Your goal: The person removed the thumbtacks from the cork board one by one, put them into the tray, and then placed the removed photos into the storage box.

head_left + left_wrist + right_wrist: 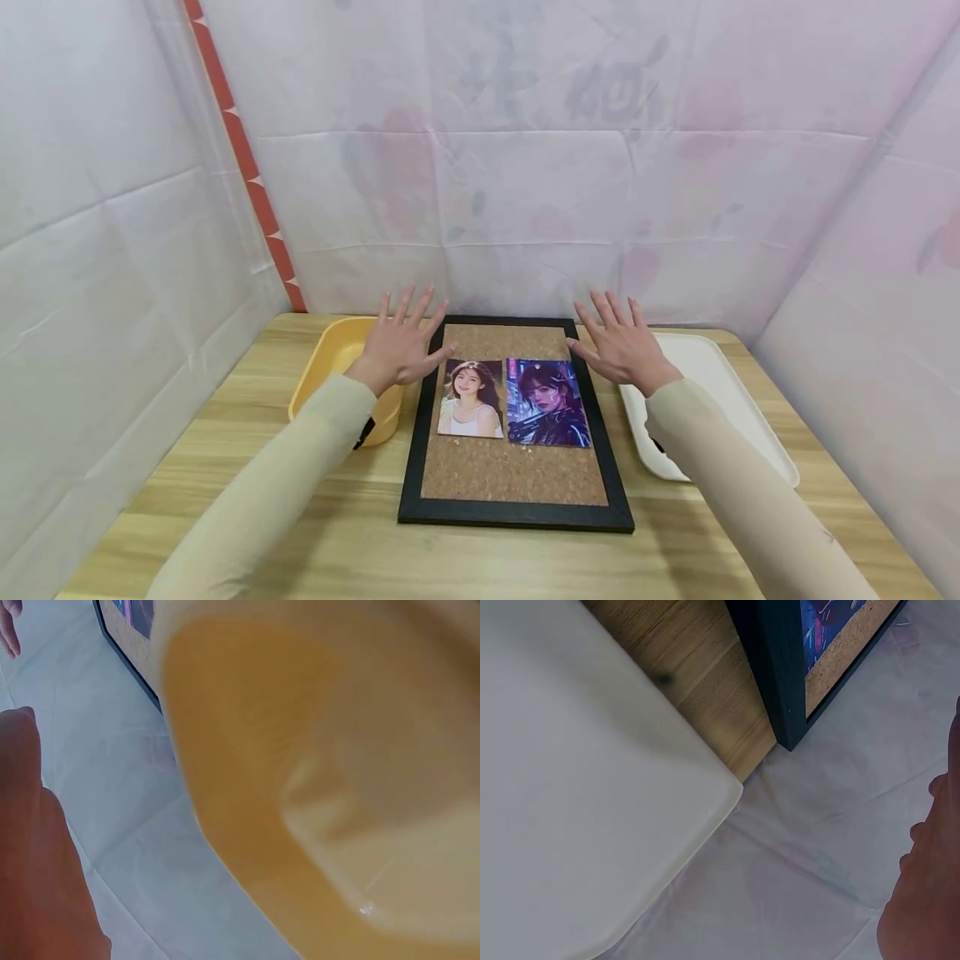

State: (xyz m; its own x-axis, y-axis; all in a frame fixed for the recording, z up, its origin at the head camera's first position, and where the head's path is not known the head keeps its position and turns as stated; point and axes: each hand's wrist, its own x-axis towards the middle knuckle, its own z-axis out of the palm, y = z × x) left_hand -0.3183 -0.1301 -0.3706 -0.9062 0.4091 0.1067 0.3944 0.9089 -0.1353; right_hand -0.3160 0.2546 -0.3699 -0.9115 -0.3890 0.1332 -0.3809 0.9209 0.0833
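Both hands are held out with straight, spread fingers and hold nothing. In the head view my left hand (401, 343) is above the edge between the yellow bin (327, 367) and the black-framed cork board (517, 475). My right hand (621, 343) is on the other side, between the board and the white tray (720, 392). Two pictures lie side by side on the cork: a portrait photo in a white top (471, 400) and a purple-blue illustrated print (547, 404). Small pale specks show just below them.
A wood-grain table (480, 567) carries everything. Pale printed cloth (525, 192) hangs behind it and at both sides, with a red strip (243, 154) at the left. The bin stands left of the board, the tray right of it.
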